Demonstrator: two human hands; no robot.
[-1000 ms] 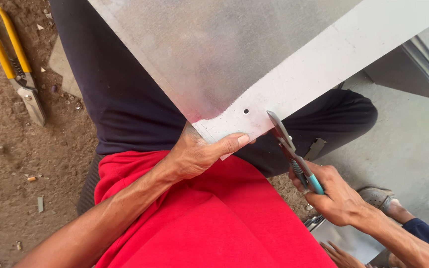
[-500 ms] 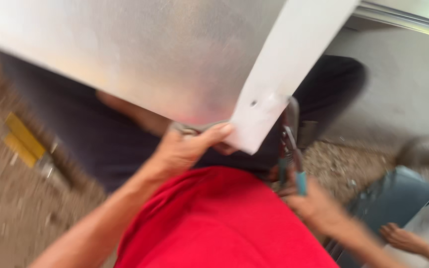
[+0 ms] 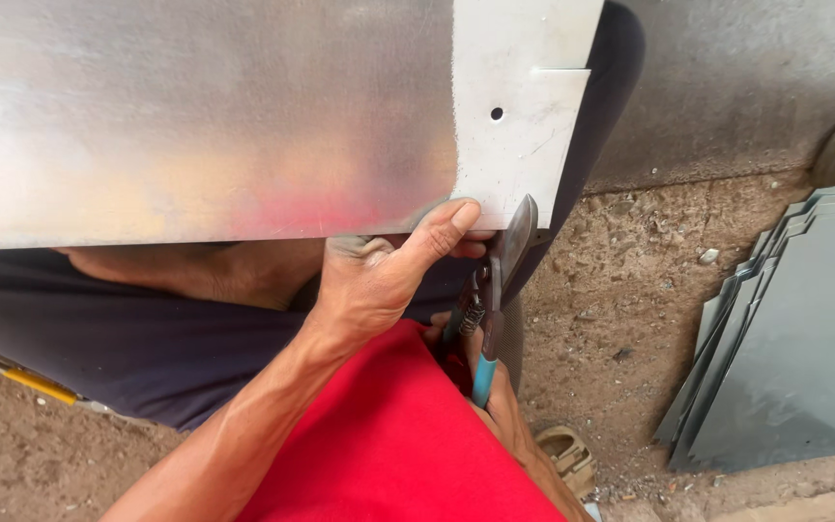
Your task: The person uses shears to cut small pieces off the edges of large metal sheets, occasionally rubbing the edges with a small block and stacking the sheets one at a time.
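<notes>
Now the metal sheet has swung level; left hand pinches its lower edge, right hand at five o'clock closed around snips biting the corner.

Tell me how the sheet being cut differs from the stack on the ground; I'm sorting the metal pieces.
The metal sheet is held up across the lap by the left hand, with snips in the right hand at its edge; the stacked sheets lie untouched on the dirt. The held one looks bright and shows a small hole; the stack looks duller grey-blue. Both are flat, thin metal.
</notes>
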